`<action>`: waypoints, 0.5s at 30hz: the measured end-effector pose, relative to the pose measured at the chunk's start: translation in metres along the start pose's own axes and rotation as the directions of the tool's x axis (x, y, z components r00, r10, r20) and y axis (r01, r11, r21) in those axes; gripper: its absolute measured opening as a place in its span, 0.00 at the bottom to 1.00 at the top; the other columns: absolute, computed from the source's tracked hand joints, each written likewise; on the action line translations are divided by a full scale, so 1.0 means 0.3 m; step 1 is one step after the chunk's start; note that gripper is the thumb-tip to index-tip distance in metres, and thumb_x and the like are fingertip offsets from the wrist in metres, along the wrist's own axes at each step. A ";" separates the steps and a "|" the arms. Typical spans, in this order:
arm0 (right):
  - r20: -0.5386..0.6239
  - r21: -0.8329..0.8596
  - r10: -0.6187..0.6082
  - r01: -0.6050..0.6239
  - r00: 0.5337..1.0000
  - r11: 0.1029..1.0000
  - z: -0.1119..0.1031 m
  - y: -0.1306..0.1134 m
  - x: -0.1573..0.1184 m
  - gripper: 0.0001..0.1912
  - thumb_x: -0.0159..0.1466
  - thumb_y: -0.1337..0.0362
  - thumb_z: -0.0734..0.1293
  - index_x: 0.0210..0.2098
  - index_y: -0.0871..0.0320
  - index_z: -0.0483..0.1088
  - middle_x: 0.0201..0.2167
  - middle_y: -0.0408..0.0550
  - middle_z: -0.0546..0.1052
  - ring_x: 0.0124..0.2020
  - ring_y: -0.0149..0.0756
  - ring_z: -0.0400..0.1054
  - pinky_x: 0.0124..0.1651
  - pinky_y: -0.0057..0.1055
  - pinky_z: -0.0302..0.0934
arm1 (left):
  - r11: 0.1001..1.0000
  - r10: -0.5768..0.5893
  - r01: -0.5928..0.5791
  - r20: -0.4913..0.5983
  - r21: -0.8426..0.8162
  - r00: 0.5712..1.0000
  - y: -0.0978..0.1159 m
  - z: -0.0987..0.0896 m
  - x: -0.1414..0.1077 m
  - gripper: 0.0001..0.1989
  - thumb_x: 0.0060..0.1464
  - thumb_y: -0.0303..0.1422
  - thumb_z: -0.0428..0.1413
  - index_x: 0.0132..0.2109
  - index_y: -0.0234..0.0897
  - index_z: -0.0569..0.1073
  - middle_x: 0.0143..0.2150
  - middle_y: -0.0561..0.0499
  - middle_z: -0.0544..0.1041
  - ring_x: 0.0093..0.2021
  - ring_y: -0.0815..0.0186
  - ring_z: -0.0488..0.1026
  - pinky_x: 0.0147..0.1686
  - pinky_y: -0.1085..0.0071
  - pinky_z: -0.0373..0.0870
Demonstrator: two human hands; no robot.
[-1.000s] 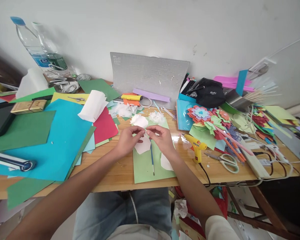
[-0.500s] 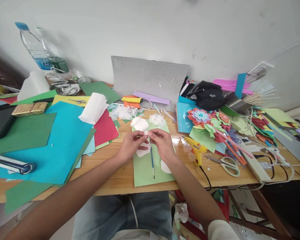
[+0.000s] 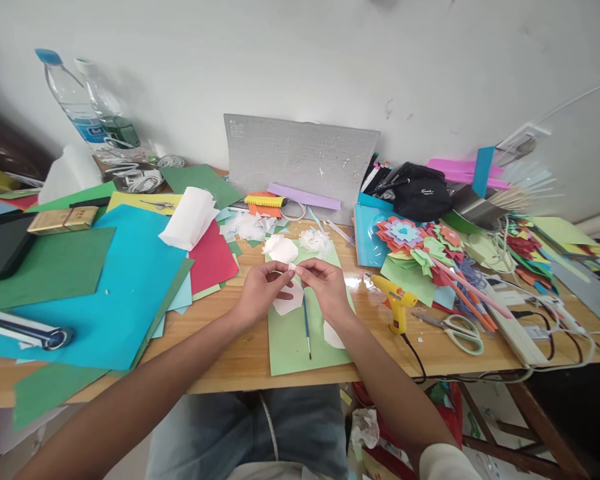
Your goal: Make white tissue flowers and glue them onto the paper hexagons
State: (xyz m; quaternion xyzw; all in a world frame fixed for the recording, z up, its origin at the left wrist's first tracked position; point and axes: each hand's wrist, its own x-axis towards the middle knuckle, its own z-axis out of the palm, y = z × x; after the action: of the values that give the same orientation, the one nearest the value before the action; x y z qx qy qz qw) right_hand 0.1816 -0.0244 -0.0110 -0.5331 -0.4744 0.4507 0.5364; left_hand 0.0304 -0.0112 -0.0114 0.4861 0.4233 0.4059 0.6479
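Observation:
Between the fingertips of both hands is a small piece of white paper. My left hand pinches it from the left, and my right hand pinches it from the right. Below them lies a light green sheet with a thin blue paintbrush on it. A white paper cutout rests partly under my left fingers, and another white cutout is half covered by my right wrist. Just beyond the hands are a stack of white paper petals and a ruffled white paper flower.
To the right are a yellow glue gun, scissors and layered paper flowers. A grey cutting mat leans on the wall. On the left, a blue sheet, a stapler and a white paper roll lie among coloured papers.
Both hands stay almost in place, still pinching the small white paper, which looks slightly turned. The whole view has shifted a little.

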 end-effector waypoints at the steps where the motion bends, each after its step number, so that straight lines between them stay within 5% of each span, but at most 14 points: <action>1: 0.009 -0.034 -0.017 0.017 1.000 0.999 -0.002 0.003 0.001 0.10 0.54 0.56 0.74 0.29 0.57 0.76 0.27 0.44 0.76 0.28 0.31 0.66 0.31 0.29 0.62 | 0.998 0.030 -0.030 -0.006 0.051 1.000 -0.007 -0.006 0.006 0.18 0.49 0.46 0.62 0.37 0.34 0.74 0.29 0.50 0.72 0.34 0.65 0.73 0.29 0.68 0.78; 6: -0.027 -0.225 -0.120 0.111 0.992 0.968 -0.027 -0.007 0.005 0.12 0.58 0.56 0.70 0.37 0.57 0.77 0.32 0.47 0.77 0.33 0.34 0.69 0.32 0.28 0.63 | 0.814 0.293 -0.238 -0.021 0.530 0.956 -0.020 -0.077 0.050 0.10 0.56 0.39 0.56 0.35 0.37 0.76 0.37 0.48 0.75 0.34 0.66 0.72 0.33 0.69 0.74; 10: -0.071 -0.297 -0.191 0.162 0.979 0.941 -0.052 -0.057 -0.011 0.10 0.62 0.57 0.67 0.35 0.57 0.76 0.33 0.48 0.77 0.34 0.34 0.70 0.30 0.26 0.63 | 0.678 0.355 -0.178 -0.105 0.713 0.929 -0.019 -0.150 0.101 0.08 0.56 0.35 0.55 0.35 0.37 0.77 0.36 0.48 0.75 0.34 0.64 0.71 0.37 0.67 0.70; 13: 0.054 -0.456 -0.245 0.243 0.968 0.857 -0.085 -0.081 -0.038 0.08 0.64 0.62 0.65 0.36 0.57 0.76 0.34 0.47 0.77 0.34 0.34 0.71 0.32 0.27 0.65 | 0.638 0.372 -0.162 -0.118 0.753 0.921 -0.025 -0.175 0.126 0.08 0.56 0.34 0.54 0.35 0.37 0.77 0.35 0.48 0.75 0.33 0.64 0.71 0.36 0.67 0.68; 15: 0.217 -0.609 -0.256 0.335 0.942 0.719 -0.116 -0.075 -0.063 0.08 0.65 0.67 0.63 0.38 0.56 0.75 0.36 0.47 0.78 0.36 0.34 0.72 0.37 0.30 0.66 | 0.617 0.376 -0.159 -0.110 0.771 0.920 -0.028 -0.177 0.132 0.08 0.55 0.34 0.54 0.34 0.37 0.77 0.35 0.48 0.75 0.33 0.63 0.70 0.35 0.67 0.67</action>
State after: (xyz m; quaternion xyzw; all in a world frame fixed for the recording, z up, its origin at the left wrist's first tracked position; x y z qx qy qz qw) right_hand 0.2128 -0.0486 0.0117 -0.5729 -0.7083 0.2017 0.3598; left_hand -0.0062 0.0395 -0.0347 0.7090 0.5555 0.3483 0.2597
